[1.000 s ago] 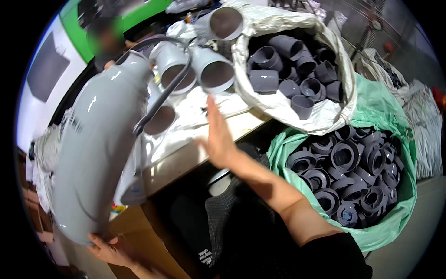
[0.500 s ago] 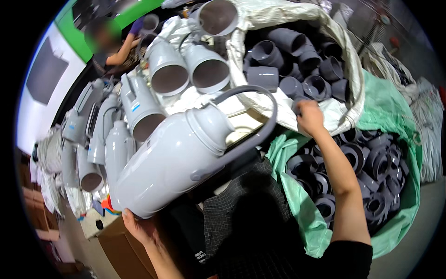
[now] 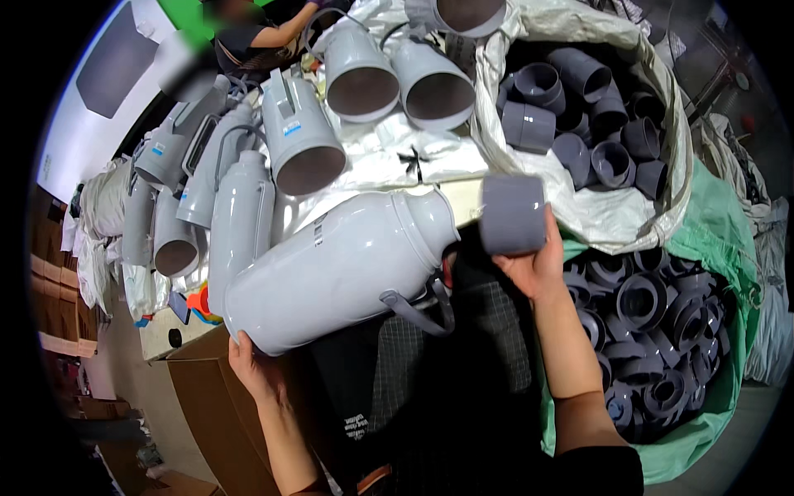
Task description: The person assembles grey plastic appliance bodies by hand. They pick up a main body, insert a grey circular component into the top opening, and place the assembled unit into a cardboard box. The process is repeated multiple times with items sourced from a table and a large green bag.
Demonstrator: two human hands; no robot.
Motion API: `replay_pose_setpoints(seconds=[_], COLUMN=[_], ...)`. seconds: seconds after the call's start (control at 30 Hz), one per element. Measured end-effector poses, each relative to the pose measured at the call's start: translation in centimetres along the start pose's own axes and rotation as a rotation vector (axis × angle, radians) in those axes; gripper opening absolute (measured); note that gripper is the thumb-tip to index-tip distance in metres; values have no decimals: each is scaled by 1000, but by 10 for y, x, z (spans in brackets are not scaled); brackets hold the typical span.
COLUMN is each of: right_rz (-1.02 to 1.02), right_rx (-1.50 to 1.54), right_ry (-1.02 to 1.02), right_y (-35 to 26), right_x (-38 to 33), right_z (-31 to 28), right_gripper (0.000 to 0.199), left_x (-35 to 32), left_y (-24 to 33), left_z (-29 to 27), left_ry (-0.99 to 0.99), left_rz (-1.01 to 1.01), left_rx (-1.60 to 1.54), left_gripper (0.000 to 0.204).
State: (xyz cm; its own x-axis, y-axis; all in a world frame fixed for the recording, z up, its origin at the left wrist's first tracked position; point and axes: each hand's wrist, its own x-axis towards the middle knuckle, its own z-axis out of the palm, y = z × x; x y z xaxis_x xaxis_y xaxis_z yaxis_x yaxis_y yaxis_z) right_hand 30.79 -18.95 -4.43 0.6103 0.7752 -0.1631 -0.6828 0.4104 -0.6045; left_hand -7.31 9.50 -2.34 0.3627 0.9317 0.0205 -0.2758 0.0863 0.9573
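Note:
A light grey thermos flask body (image 3: 331, 264) lies tilted across my front, its open neck up toward the right. My left hand (image 3: 255, 369) is closed around its base at the lower left. The dark grey carrying handle (image 3: 418, 314) hangs down from its near side. In my right hand (image 3: 533, 260) is a dark grey cup-shaped cap (image 3: 513, 213), gripped from its right and underside. The cap is apart from the flask, a short way to the right of the neck.
A white sack (image 3: 674, 165) of dark grey cups stands at the far right. In front of it, a green sack (image 3: 740, 364) holds dark grey rings. More grey flask bodies (image 3: 302, 136) lie on the table to the left. A cardboard box (image 3: 211, 413) is below; a co-worker (image 3: 256, 37) is beyond.
My right hand has come back from the white sack with a cap, toward the flask's neck. The flask's handle has swung from over the neck down to its near side.

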Motion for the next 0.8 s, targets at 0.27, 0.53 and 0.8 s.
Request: replay_pose_setpoints(seconds=[0.27,0.53,0.8], right_rz=[-703,-279,-421], right_rx=[-856,-393,-1909], right_ry=[-201,221,594], right_y=[19,106,-3], right_x=[-13,-104,-106], right_z=[63,15,-118], right_gripper=[63,75,56], left_x=[-10,-11,21], left_y=[9,61,40], left_z=[-8,73,153], left_ry=[-3,88,-675], left_rz=[-289,369,447], left_rx=[-51,169,87], left_gripper=[45,49,46])
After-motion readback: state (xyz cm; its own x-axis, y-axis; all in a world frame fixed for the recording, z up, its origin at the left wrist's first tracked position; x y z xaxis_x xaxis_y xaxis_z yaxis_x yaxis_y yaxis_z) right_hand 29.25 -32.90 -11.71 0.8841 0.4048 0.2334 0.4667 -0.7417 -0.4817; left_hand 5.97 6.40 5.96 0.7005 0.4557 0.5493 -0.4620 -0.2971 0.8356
